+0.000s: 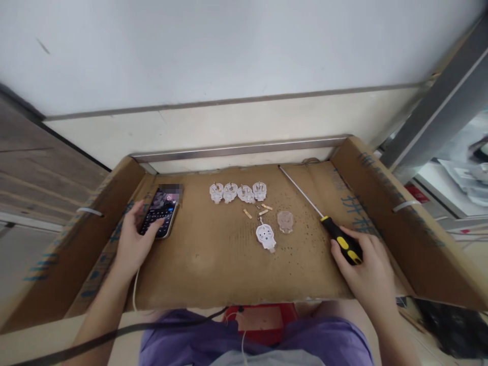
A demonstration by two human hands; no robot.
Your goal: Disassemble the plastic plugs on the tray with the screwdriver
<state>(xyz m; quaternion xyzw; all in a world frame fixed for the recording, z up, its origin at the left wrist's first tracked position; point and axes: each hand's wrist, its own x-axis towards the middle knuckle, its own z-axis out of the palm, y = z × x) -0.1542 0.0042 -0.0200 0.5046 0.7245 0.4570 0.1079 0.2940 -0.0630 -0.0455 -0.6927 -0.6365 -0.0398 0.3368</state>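
A: What is the left hand (133, 236) doing?
B: It is lying over the phone (160, 209) by the left edge of the tray (385, 190), its thumb touching the screen; whether it is gripping, I cannot tell.
A: And the right hand (368, 264)?
B: It is grasping the screwdriver (331, 229) by its handle, near the right edge; the tip is pointing close to the far edge.
A: Between them?
B: Four plug parts (230, 193) are forming a row near the far edge. Nearer, brass strips (247, 213) are lying, then a white cover (266, 236) with a clear cover (285, 222) at its right.
A: Where is room opening?
B: The floor (198, 274) is spreading widely from the white cover to the near edge.
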